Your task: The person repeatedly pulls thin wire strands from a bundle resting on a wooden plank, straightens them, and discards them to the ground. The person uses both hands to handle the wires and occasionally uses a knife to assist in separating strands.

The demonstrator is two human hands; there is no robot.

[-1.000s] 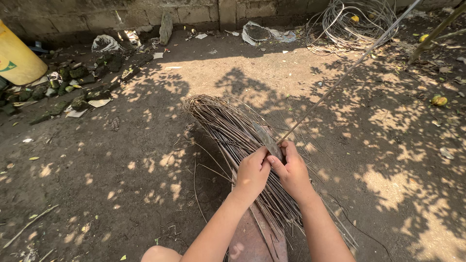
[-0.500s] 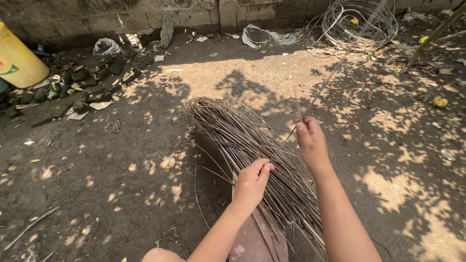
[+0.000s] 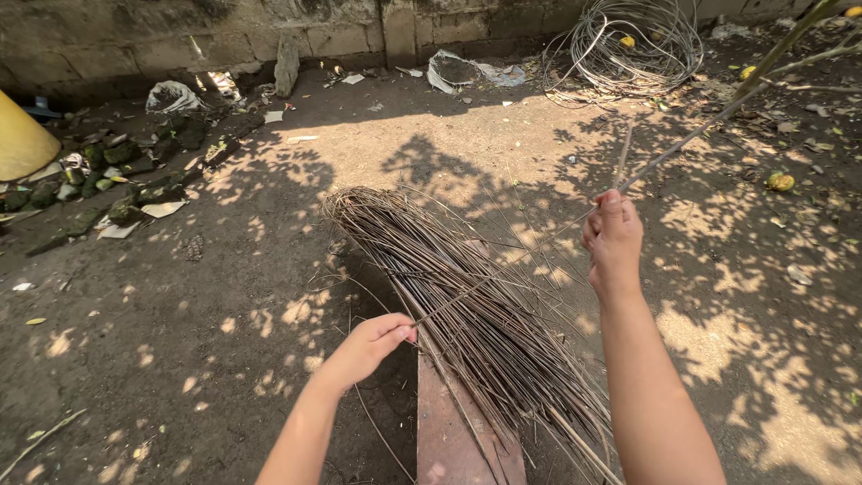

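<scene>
1. The bundle of sticks [image 3: 458, 305] lies along the wooden plank [image 3: 453, 431].
2. Left hand [image 3: 368, 346] pinches one thin stick [image 3: 512, 260] (its near end) beside the bundle.
3. Right hand [image 3: 612, 238], closed on the same stick, is raised beyond the bundle.

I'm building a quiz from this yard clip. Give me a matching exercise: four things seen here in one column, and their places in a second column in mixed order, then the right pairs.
Things:
1. bundle of thin sticks
2. coil of wire
3. yellow container
4. single stick

Places:
A. at the left edge of the view
B. stretched between the left hand and the right hand
C. far right, near the wall
D. lying across the reddish plank

Pairs: 1-D, 2-C, 3-A, 4-B
</scene>
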